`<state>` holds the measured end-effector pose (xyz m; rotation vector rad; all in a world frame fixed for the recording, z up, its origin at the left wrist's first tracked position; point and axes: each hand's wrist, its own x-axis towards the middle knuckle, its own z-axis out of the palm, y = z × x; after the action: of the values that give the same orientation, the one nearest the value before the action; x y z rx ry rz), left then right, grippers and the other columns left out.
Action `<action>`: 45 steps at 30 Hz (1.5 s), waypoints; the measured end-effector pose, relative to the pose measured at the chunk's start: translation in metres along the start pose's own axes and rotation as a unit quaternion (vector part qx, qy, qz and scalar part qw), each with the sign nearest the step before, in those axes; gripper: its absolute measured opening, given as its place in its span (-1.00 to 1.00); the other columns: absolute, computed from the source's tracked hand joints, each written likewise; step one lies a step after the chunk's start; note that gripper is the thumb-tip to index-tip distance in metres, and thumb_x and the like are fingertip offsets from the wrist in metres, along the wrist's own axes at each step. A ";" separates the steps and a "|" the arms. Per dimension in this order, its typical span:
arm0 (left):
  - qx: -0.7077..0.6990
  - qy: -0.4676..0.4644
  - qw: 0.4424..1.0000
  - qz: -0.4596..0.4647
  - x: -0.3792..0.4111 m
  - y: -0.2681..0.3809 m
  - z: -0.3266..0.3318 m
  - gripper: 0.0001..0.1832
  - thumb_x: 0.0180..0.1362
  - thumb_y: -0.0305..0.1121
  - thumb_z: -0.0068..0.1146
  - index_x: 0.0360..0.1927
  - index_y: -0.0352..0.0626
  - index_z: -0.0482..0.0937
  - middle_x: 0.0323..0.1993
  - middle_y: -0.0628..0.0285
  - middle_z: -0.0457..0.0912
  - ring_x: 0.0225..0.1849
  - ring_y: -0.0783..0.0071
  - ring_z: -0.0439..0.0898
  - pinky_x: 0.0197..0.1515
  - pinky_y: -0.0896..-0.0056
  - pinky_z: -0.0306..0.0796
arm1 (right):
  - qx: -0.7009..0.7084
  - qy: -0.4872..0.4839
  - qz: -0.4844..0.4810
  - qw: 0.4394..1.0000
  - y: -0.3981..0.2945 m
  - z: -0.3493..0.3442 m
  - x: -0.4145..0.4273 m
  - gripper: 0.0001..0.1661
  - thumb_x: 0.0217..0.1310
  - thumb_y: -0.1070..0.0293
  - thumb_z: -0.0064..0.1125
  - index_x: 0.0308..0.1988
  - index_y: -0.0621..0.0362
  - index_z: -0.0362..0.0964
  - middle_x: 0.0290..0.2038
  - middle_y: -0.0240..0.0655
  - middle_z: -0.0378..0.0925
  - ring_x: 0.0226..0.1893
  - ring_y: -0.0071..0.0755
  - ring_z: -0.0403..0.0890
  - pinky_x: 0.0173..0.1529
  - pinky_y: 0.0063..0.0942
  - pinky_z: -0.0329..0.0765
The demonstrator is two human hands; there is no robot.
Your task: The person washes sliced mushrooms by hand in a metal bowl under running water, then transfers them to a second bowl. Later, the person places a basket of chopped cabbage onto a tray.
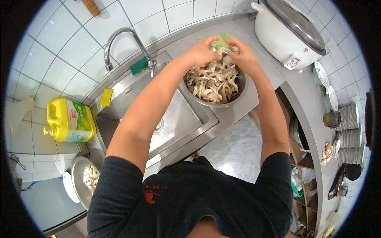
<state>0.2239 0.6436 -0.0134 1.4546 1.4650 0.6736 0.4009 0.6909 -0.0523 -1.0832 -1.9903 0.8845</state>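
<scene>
A round stainless steel bowl (242, 81) stands on the counter to the right of the sink. It is heaped with torn strips of what look like oyster mushrooms (214, 84). Over its far rim my left hand (204, 54) and my right hand (243, 56) face each other, fingers bent. A pale mushroom piece (221, 53) is between them, pinched by both hands; the left fingers are slightly blurred. Just behind the bowl lies a crumpled light green cloth (220, 40), partly hidden by my hands.
On the left are a steel sink (181, 119), a curved faucet (128, 29), a green scouring pad (139, 66), a yellow sponge (106, 97) and a yellow detergent jug (70, 120). Another metal bowl (79, 175) holds mushroom pieces. A large rice cooker (285, 35) and stacked plates (349, 139) stand right.
</scene>
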 end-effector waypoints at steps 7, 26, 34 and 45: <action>-0.060 0.051 0.995 0.059 -0.085 -0.053 -0.030 -0.38 -0.04 -0.29 0.21 0.14 -0.10 0.30 0.12 0.05 0.28 0.02 0.28 0.39 -0.13 0.39 0.44 | -0.311 -0.072 -0.054 0.946 0.005 0.014 -0.010 -0.44 -0.07 0.40 0.11 0.04 0.12 0.30 0.03 -0.06 0.36 0.05 -0.07 0.37 0.12 -0.28 0.31; 0.146 0.339 0.868 -0.331 -0.723 -0.276 -0.105 -0.45 -0.10 -0.18 0.16 -0.03 -0.25 0.43 -0.23 -0.04 0.56 -0.14 0.15 0.53 -0.07 0.28 0.38 | 0.020 -0.618 -0.354 0.702 -0.398 0.421 -0.249 -0.54 0.05 0.31 0.05 0.00 0.17 0.31 -0.13 -0.16 0.49 -0.24 -0.29 0.55 -0.12 -0.43 0.46; 0.125 0.304 0.829 -0.452 -0.760 -0.343 -0.090 -0.09 -0.26 0.05 0.28 0.07 -0.46 0.26 -0.11 -0.26 0.47 -0.02 0.01 0.46 0.05 0.28 0.31 | -0.239 -0.573 -0.306 0.722 -0.399 0.554 -0.319 -0.34 0.00 0.07 0.05 0.06 0.20 0.25 -0.17 0.09 0.47 -0.10 0.04 0.48 0.02 -0.25 0.38; -0.010 0.260 0.888 -0.380 -0.729 -0.373 -0.097 0.06 -0.46 0.00 0.42 0.12 -0.43 0.22 0.05 -0.17 0.35 0.08 0.02 0.37 0.14 0.29 0.25 | -0.145 -0.650 -0.095 0.740 -0.373 0.578 -0.341 -0.16 -0.05 -0.02 0.15 0.12 0.29 0.15 -0.06 0.02 0.43 -0.03 -0.15 0.46 0.04 -0.37 0.37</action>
<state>-0.1301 -0.0913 -0.1325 0.5733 2.2423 0.5829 -0.0823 0.1002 -0.1375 -0.2473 -3.3815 1.4532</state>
